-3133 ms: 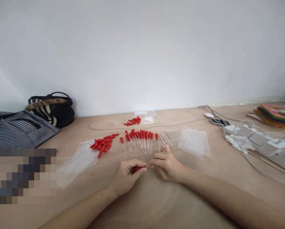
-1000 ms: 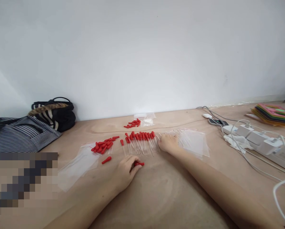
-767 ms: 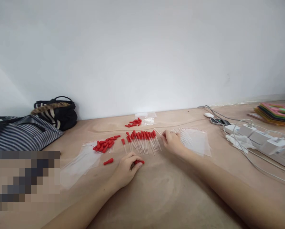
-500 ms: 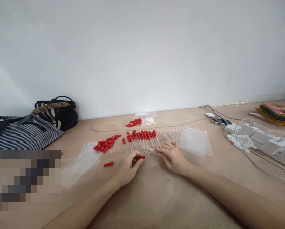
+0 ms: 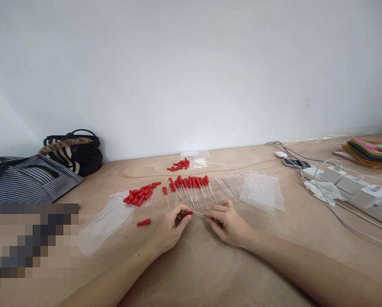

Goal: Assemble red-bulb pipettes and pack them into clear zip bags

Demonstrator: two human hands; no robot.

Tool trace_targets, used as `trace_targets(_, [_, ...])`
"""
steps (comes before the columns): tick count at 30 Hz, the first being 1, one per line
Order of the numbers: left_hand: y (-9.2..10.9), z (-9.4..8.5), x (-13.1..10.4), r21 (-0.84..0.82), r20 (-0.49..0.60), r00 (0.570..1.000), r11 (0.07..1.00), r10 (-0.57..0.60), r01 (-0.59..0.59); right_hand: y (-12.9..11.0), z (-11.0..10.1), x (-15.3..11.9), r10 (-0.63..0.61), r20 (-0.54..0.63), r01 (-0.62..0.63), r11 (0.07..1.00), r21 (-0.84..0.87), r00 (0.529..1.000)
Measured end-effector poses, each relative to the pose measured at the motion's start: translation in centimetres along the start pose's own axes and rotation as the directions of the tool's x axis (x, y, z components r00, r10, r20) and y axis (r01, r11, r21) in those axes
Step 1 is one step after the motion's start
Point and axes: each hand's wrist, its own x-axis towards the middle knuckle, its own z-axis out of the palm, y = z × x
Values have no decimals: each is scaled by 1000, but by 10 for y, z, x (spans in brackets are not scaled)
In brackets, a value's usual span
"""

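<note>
My left hand [image 5: 174,224] is closed around a red rubber bulb [image 5: 187,214], its open end facing right. Between thumb and fingers of my right hand [image 5: 229,222] is a thin clear glass tube [image 5: 197,213], whose left end meets the bulb's mouth; how far it sits inside I cannot tell. Just beyond both hands lies a row of droppers with red bulbs [image 5: 193,182] on clear tubes. Loose bare tubes [image 5: 235,186] lie to the right of that row. A pile of red bulbs [image 5: 139,195] is on the left, and a single bulb [image 5: 144,222] lies nearer my left hand.
Clear plastic bags [image 5: 106,219] lie on the left, another bag [image 5: 264,194] on the right. Smaller red bulbs [image 5: 181,163] sit near the wall. A power strip with white chargers [image 5: 350,185] and cables occupies the right. Striped bags [image 5: 34,177] stand at the left.
My right hand has moved slightly left and nearer me, bringing the glass tube from beside the dropper row to the bulb's mouth. My left hand still holds the bulb in nearly the same place.
</note>
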Motion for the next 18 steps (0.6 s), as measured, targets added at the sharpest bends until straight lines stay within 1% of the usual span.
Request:
trace_targets(2, [-3,1,0,-29,-9,1000,1000,-10,9,0,1,0,-13,0,13,1000,14,1000])
trace_targets(5, [-8,3,0,-118,-10,1000,993,-26,25,0,2,0,-36,-1,36,998,43,999])
trace_targets(10, [-13,7,-2,-205,-17,998,977,-58,53,0,0,-1,-105,-19,106,992,60,994])
trace_targets(14, [-11,8,-4,-281,1,995,955,-102,98,3,-3,-1,-161,-69,163,986,24,984])
trace_targets(18, [-4,8,-5,-295,27,994,950,-101,105,7,-5,0,-213,-111,212,977,-24,971])
